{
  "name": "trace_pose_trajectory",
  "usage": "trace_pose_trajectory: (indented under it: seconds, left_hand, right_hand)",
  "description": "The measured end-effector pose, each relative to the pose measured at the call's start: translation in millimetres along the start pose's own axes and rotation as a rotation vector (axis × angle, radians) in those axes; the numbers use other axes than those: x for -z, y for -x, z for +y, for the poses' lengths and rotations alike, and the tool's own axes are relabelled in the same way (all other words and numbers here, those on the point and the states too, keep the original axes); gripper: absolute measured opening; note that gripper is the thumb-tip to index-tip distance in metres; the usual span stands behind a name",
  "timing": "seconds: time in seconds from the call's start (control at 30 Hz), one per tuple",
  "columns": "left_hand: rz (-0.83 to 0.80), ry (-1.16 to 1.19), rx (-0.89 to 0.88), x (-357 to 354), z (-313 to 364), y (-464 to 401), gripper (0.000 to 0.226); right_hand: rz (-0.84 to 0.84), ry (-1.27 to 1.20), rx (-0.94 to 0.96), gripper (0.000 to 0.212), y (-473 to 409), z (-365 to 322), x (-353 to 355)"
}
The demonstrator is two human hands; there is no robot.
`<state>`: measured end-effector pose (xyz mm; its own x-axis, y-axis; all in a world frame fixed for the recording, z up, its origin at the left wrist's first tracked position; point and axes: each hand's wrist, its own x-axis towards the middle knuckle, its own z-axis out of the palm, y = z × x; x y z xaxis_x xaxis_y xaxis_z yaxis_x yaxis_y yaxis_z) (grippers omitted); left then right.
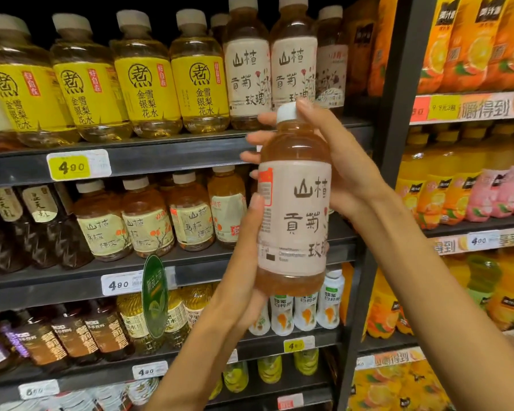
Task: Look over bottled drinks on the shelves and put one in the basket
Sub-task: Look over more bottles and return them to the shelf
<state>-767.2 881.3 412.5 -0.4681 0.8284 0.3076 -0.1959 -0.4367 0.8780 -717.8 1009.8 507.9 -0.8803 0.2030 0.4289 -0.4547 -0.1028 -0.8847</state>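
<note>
I hold one tea bottle [294, 203] upright in front of the shelves; it has amber liquid, a pale pink label with dark characters and a white cap. My left hand [247, 250] grips its lower left side, thumb on the label. Wrapped around the neck and upper right side from behind is my right hand [333, 161]. Two matching pink-label bottles [247, 57] stand on the top shelf just above. No basket is in view.
Yellow-label bottles [146, 78] fill the top shelf at left. The shelf below holds dark bottles [39, 226] and cream-label teas [190, 215]. A dark upright post [398, 84] divides these shelves from orange juice bottles [469, 43] at right. Small white bottles [306, 310] sit under the held bottle.
</note>
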Motion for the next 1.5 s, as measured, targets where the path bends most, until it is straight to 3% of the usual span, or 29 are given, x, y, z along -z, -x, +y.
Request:
trace_pose_trajectory:
  seconds: [0.1, 0.3, 0.43, 0.57, 0.67, 0.77, 0.9, 1.1, 1.17, 1.33, 1.43, 1.5]
  left_hand:
    - [-0.032, 0.015, 0.027, 2, -3, 0, 0.084]
    - [0.060, -0.323, -0.034, 4, -4, -1, 0.063]
    - [0.039, -0.145, -0.016, 5, -7, 0, 0.041]
    - [-0.079, 0.267, 0.112, 3, -7, -1, 0.074]
    - [-0.166, 0.408, 0.191, 2, -7, 0, 0.073]
    - [-0.133, 0.327, 0.192, 4, -3, 1, 0.075]
    - [0.044, 0.106, 0.124, 5, -3, 4, 0.074]
    - [0.070, 0.251, 0.265, -2, -1, 9, 0.082]
    - [0.077, 0.378, 0.297, -1, -1, 11, 0.077]
    - [0.051, 0.731, 0.373, -11, 13, 22, 0.077]
    - [0.070, 0.585, 0.393, -21, 24, 14, 0.073]
    - [0.181, 0.488, 0.332, -17, 21, 7, 0.052]
  right_hand:
    - [0.017, -0.039, 0.020, 0.032, 0, 5, 0]
    - [0.222, 0.193, 0.092, 0.027, 3, 9, 2]
    - [0.188, 0.224, 0.031, 0.031, 4, 9, 3]
    - [0.104, 0.092, 0.001, 0.021, 1, 7, 2]
    - [0.080, -0.020, -0.011, 0.027, 0, 12, -2]
    - [0.112, -0.072, 0.049, 0.018, 2, 14, -2]
    - [0.209, 0.036, 0.113, 0.013, 3, 14, 1]
    - [0.209, 0.105, -0.042, 0.028, 1, 17, 6]
    - [0.170, 0.104, -0.091, 0.036, 3, 19, 9]
    - [0.098, -0.045, -0.311, 0.030, 7, 30, 14]
    - [0.104, -0.204, -0.414, 0.027, 11, 39, 16]
    - [0.128, -0.267, -0.466, 0.028, 14, 45, 17]
